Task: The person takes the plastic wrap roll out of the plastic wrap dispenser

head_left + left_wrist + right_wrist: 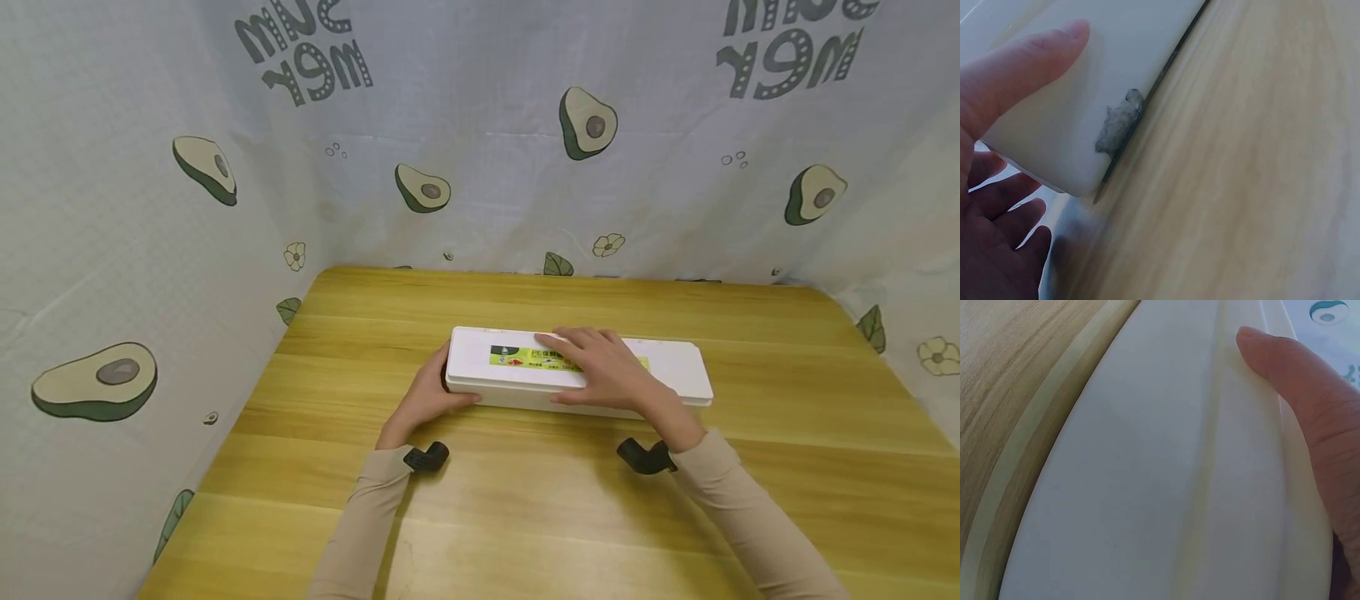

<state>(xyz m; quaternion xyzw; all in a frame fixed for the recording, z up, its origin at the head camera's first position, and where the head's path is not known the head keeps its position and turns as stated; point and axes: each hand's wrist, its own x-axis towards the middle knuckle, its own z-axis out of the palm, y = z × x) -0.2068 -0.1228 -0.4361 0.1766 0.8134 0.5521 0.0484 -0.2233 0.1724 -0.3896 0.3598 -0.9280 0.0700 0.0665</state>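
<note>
A long white cling film box (517, 382), its lid down and a yellow-green label (517, 357) on top, lies crosswise on the wooden table. My left hand (429, 390) grips its left end, thumb along the front wall and fingers round the end. In the left wrist view that thumb (1035, 59) lies on the white wall, near a grey lump (1119, 125) at the bottom edge. My right hand (609, 367) spans the lid from above, covering part of the label. Its thumb (1300, 381) presses the front side near the lid seam, and its fingers reach over the top.
The wooden table (510, 517) extends on all sides of the box. A white curtain (487, 100) printed with avocados hangs behind and to both sides. Black wrist mounts (647, 457) stick out from both beige sleeves (750, 508), close over the table.
</note>
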